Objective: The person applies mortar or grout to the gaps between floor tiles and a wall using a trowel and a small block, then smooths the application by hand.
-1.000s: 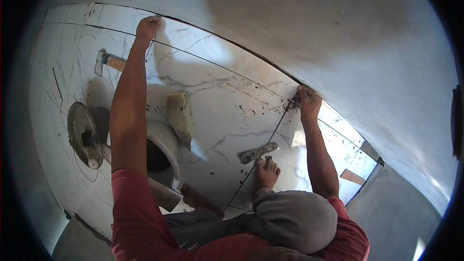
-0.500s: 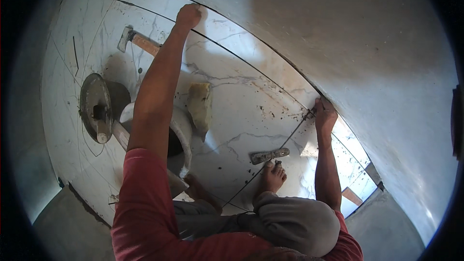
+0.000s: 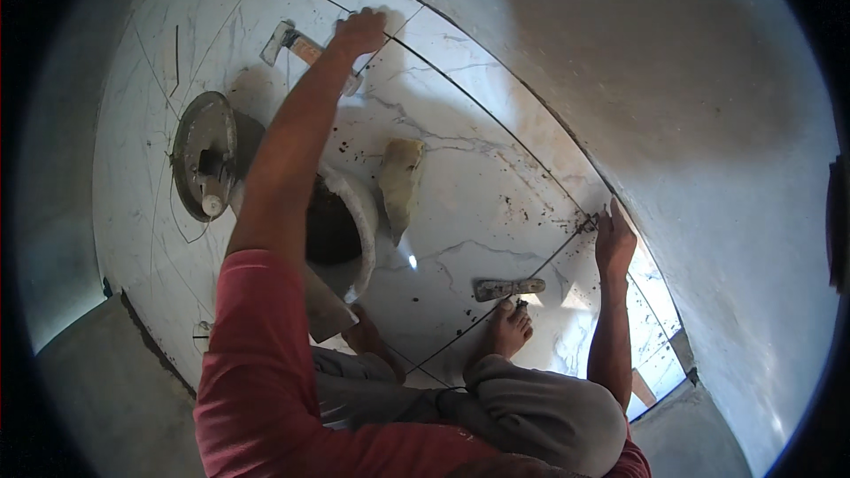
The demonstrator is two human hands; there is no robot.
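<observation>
My left hand (image 3: 361,33) rests on the white marbled floor tiles, at the joint beside the narrow tile strip (image 3: 496,93) along the wall. Its fingers are spread and it grips nothing visible. Lower on the same strip, by the wall, my right hand (image 3: 615,239) lies with fingers stretched out, near a joint with dark crumbs. A hammer (image 3: 305,50) with a wooden handle lies beside my left forearm, which hides none of its head. Between my arms lies a yellowish, foam-like block (image 3: 402,181). A dirty scraper (image 3: 509,289) sits just ahead of my foot.
To the left stands a round grey pan (image 3: 184,159) with a handled tool in it. A white bucket (image 3: 365,252) with dark contents is partly under my left arm. A flat blade (image 3: 329,312) shows below it. The plastered wall (image 3: 637,80) rises at right.
My left hand has gone from a closed shape by the wall to spread fingers at the tile joint. My right fingers have straightened along the strip. The whole view has shifted.
</observation>
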